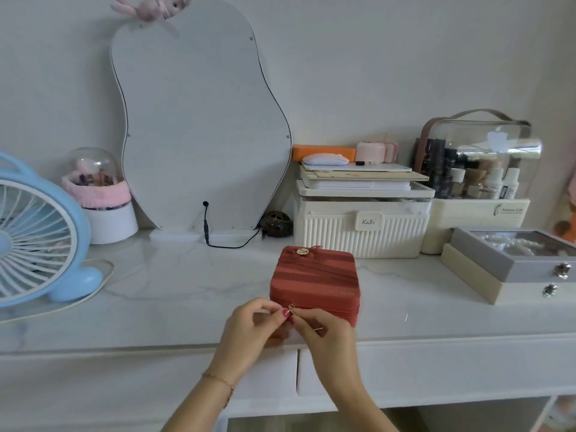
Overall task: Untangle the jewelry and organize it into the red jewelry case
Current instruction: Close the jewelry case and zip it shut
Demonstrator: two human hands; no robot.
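Red jewelry case (314, 280) closed, flat on the white marble counter (174, 291), near the front edge and a little right of centre, with a gold button and a ribbon on the lid. Both hands just in front of the case's near wall, raised slightly above the counter edge. Left hand (252, 328) with thumb and forefinger pinched on a small gold piece of jewelry (292, 307), other fingers curled. Right hand (324, 335) pinching the same jewelry from the other side, fingertips meeting those of the left; a thin gold pin or strand visible across its knuckles, exact form too small to tell. Jewelry held right at the case's front zipper line, seemingly touching or just off it; cannot tell which. Thin bracelet on the left wrist.

Behind the case, a curvy mirror (199, 120) leaning against the wall, black cable trailing from its base. To the left, a blue desk fan (37, 232) and a glass dome with pink trim (93, 179). To the right, a ribbed cream storage box (361, 226) stacked with flat items, a clear cosmetics bag (477, 160) full of bottles, and a grey-and-cream drawer box (511, 266) holding pearls.
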